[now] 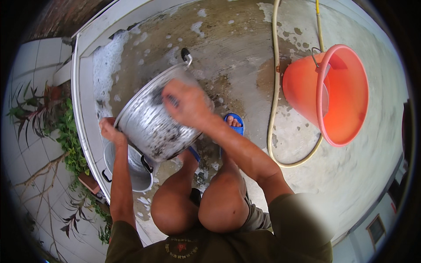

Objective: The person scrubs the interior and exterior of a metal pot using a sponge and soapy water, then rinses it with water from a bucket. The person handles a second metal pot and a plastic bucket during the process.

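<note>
A large aluminium pot [154, 115] is tipped on its side in front of my knees, its outer wall blotched with black soot. My left hand [112, 131] grips the pot's rim at the left. Against the upper part of the wall, my right hand [185, 103] is curled and blurred by motion. A small dark pad [172, 100], too blurred to name closely, shows within its fingers. One black-covered handle [186, 56] sticks out at the pot's top. Below my left wrist stands a second, smaller metal pot [141, 179] with black handles, partly hidden by my forearm and the large pot.
An orange-red plastic bucket [301, 82] lies tilted at the right, its mouth facing right. A yellowish hose [274, 98] loops between it and me. Soap suds [107, 69] spread over wet concrete [236, 39]. A low white-edged kerb [77, 108] and plants [69, 131] border the left.
</note>
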Demonstrator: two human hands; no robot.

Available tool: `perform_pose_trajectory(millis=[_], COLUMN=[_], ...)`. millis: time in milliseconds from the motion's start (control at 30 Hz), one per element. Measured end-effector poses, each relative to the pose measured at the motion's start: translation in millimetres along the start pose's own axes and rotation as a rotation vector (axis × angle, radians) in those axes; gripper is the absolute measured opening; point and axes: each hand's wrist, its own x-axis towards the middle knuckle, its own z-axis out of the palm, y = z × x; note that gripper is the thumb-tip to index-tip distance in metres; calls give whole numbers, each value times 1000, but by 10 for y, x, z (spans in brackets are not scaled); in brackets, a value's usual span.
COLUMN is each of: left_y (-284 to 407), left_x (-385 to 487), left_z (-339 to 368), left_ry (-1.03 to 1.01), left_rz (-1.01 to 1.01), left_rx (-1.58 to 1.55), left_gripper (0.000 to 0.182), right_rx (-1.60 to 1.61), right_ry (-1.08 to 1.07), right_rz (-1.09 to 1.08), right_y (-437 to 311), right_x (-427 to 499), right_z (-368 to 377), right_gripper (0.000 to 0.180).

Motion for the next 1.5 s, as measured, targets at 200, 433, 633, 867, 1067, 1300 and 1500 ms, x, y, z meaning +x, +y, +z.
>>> perform_pose_trajectory(millis=[200, 433, 633, 867, 1067, 1300, 1500], left_y=[-197, -506, -260, 658, 1711, 2494, 2456], left_x=[44, -20, -175, -157, 18, 133, 44], left_z=[75, -7, 74, 501, 520, 598, 892], left_ry=[19, 146, 246, 112, -368, -869, -831], left_rz=[-127, -382, -499, -55, 293, 229, -274], left_rx=[-254, -495, -507, 220, 455, -22, -315], left_gripper=[28, 27, 22, 25, 46, 36, 35], right_rx=[63, 247, 80, -254, -274, -451, -492], right_ry=[138, 100, -104, 17, 61, 82, -89], right_rz=[540, 852, 47, 606, 33, -174, -227], right_y=[1089, 1988, 114, 1034, -186, -193, -445], right_x=[-146, -346, -88, -34, 53, 116, -146], right_z=[14, 280, -323, -686, -513, -707, -473], right_gripper=[13, 12, 9, 11, 10, 11, 16])
